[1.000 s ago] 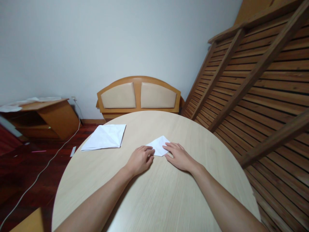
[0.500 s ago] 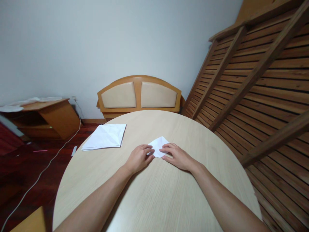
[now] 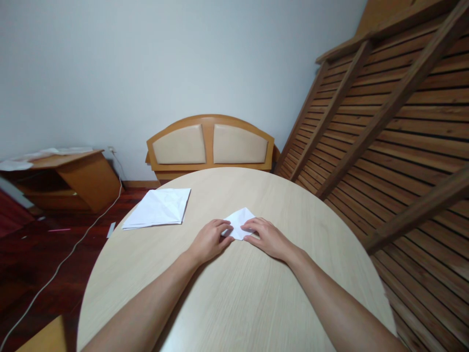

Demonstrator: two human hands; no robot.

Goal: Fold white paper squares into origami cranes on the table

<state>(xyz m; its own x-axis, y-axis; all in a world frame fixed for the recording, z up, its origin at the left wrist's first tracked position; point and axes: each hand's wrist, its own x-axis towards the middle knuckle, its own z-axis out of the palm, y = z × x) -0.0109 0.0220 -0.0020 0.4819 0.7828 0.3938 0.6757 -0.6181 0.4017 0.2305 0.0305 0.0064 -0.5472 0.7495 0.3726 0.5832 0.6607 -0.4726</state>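
A small folded piece of white paper (image 3: 237, 223) lies on the round table (image 3: 234, 303), one corner pointing away from me. My left hand (image 3: 213, 239) has its thumb and fingers closed on the paper's left corner. On the opposite side, my right hand (image 3: 267, 237) grips the right corner between thumb and fingers. Both hands rest low at the tabletop, and the fingers cover the paper's side corners. To the left, apart from my hands, sits a stack of white paper sheets (image 3: 158, 209) with crease lines on top.
Behind the table stands a headboard (image 3: 209, 142) with two cream panels. A slatted wooden frame (image 3: 384, 137) leans along the right. At left are a wooden desk (image 3: 82, 178) with papers on it and a white cable (image 3: 76, 247) across the dark red floor.
Very little differs. The right fingers have bent slightly more over the paper's right side, and the whole view has shifted a touch.
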